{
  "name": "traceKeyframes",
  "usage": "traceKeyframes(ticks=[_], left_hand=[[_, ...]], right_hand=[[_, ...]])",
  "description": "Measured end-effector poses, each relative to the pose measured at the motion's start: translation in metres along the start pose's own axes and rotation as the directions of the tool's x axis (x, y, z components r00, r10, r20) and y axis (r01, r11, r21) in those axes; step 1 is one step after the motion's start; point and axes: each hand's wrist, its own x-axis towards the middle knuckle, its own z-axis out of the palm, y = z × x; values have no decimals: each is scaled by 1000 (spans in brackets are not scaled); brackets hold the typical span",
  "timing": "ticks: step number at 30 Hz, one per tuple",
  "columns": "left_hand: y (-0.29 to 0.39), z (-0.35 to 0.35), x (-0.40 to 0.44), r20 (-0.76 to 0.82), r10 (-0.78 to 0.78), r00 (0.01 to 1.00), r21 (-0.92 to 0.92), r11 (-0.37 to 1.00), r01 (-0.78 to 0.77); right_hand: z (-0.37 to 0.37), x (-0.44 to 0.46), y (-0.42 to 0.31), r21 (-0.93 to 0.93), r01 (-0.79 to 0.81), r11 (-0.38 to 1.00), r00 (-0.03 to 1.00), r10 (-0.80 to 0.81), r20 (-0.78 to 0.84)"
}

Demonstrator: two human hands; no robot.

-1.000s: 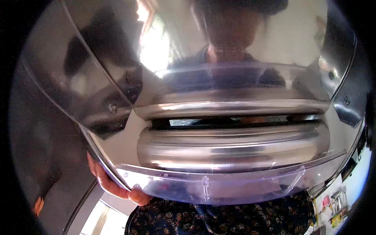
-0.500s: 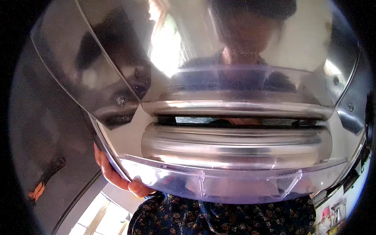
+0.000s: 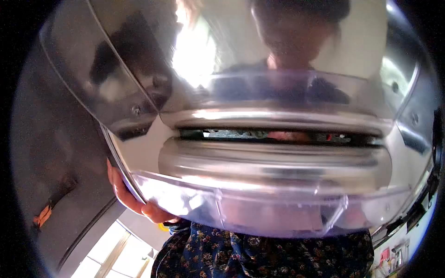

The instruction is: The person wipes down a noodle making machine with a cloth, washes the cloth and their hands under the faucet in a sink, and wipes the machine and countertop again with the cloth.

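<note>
A shiny metal machine with two horizontal rollers fills the view. The upper roller [image 3: 278, 118] and lower roller [image 3: 278, 160] leave a narrow dark slot [image 3: 250, 134] between them. Below them curves a clear plastic guard [image 3: 273, 213]. My left hand [image 3: 127, 193] is at the machine's lower left, its fingers along the outer edge of the side panel [image 3: 132, 160]; they seem closed round it, with the fingertips partly hidden. My right hand does not show. Something reddish [image 3: 289, 135] appears in the slot, too small to make out.
A dark panel [image 3: 51, 153] with an orange-tipped piece [image 3: 43, 216] stands at the left. Bright window panes [image 3: 116, 252] show at lower left. Dark floral clothing [image 3: 269, 255] lies below the guard. Several utensils [image 3: 394, 259] are at lower right. A head and shoulders are reflected in the metal.
The rollers and guard have shifted slightly up and left in view. More of the slot shows, with the reddish patch clearer. My left hand stays at the side edge.
</note>
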Motion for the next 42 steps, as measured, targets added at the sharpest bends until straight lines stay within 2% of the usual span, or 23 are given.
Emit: traceKeyframes(ticks=[3,4,5,7,9,11,16,17,21,22,24,25,27,29,31,33,35,36,37,39,40,41,42], left_hand=[[17,6,-9,-2,-24,1000,-77,997,24],[37,15,-8,-45,-115,992,-161,981,107],[35,11,-12,-18,-94,995,-181,979,90],[44,20,-23,13,-170,985,-275,947,167],[43,16,-26,19,-104,994,-377,921,103],[11,5,-23,46,-117,992,-449,885,126],[-19,-31,-35,25,-80,996,-543,836,81],[27,93,12,-6,-52,999,-491,870,43],[38,97,30,-74,-49,996,-441,898,11],[41,96,35,-89,-28,996,-402,916,-10],[46,99,41,-102,-26,994,-364,931,-12],[50,101,44,-112,-14,994,-349,937,-26],[50,100,46,-140,-16,990,-314,949,-29],[39,101,47,-144,-62,988,-348,938,9],[37,104,49,-124,-70,990,-325,945,26],[30,108,50,-108,-84,991,-321,946,45],[20,109,51,-104,-93,990,-301,952,58],[13,107,52,-105,-78,991,-257,965,48],[1,104,54,-90,-1,996,-146,989,-12],[-10,96,62,-56,167,984,84,983,-162],[-8,95,65,-53,244,968,190,955,-230],[-10,99,65,-86,317,945,186,936,-297],[-11,98,67,-23,398,917,217,898,-384]], right_hand=[[20,9,4,56,29,998,995,-34,89],[30,13,5,67,40,997,990,-48,132],[41,18,6,84,42,996,984,-56,170],[67,28,11,131,45,990,968,-75,237],[100,35,16,177,47,983,942,-103,319],[144,29,32,197,66,978,926,-134,353],[206,29,40,266,106,958,903,-205,377],[244,106,-12,284,54,957,914,-162,373],[284,102,-32,329,75,941,911,-199,361],[295,109,-27,436,161,885,833,-360,421],[311,119,-28,618,-204,760,740,-294,605],[316,119,-26,632,-325,703,672,-299,678],[336,105,-16,564,-369,739,681,-197,705],[356,90,7,490,-352,797,636,-180,750],[366,85,29,494,-503,709,557,-171,812],[374,89,35,493,-496,715,528,-203,825],[382,85,40,538,-480,693,654,-126,746],[381,79,40,542,-500,675,665,-101,740],[383,78,48,582,-470,664,687,-139,713],[387,87,66,607,-538,585,585,-259,769],[381,77,68,611,-532,587,626,-213,750],[377,77,77,576,-537,616,583,-222,782],[378,76,83,627,-464,626,604,-294,741]])
